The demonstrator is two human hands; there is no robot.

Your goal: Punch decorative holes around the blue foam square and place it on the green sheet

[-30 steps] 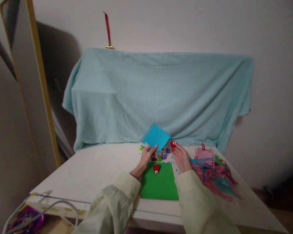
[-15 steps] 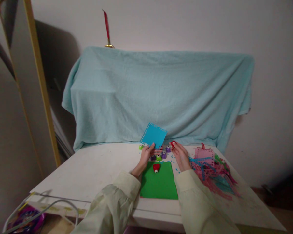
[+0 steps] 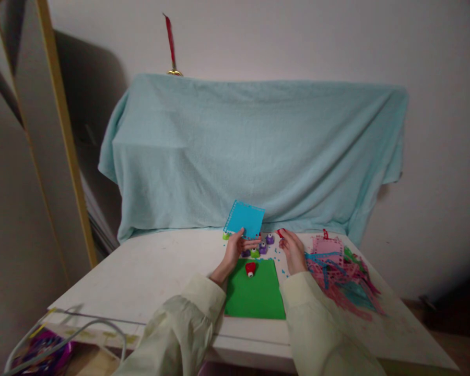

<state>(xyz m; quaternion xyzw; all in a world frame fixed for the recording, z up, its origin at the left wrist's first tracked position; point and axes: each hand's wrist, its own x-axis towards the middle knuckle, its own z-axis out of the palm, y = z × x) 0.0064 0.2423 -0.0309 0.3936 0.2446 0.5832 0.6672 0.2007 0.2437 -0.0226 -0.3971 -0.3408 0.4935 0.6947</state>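
Note:
My left hand [image 3: 235, 250] grips a blue sheet of paper [image 3: 245, 219] by its lower edge, thumb on top; small holes are punched along its borders. In my right hand [image 3: 293, 249], raised to the right of the sheet and apart from it, is a small red paper punch [image 3: 281, 233], partly hidden by the fingers. Another red paper punch [image 3: 250, 269] lies on a green sheet [image 3: 254, 297] between my forearms. Behind it stand purple punches [image 3: 262, 248] and a green punch [image 3: 255, 253]. A second green punch [image 3: 226, 236] sits behind my left hand.
Pink, blue and green punched paper strips [image 3: 342, 277] are heaped at the right of the white table [image 3: 160, 271]. Blue paper bits [image 3: 284, 272] lie scattered near my right hand. A light blue cloth [image 3: 254, 151] hangs at the back. A white cable [image 3: 102, 324] loops at the front left.
The blue sheet has turned slightly and shifted a little left and down. My right hand, with the red paper punch, has moved slightly to the right, away from the sheet.

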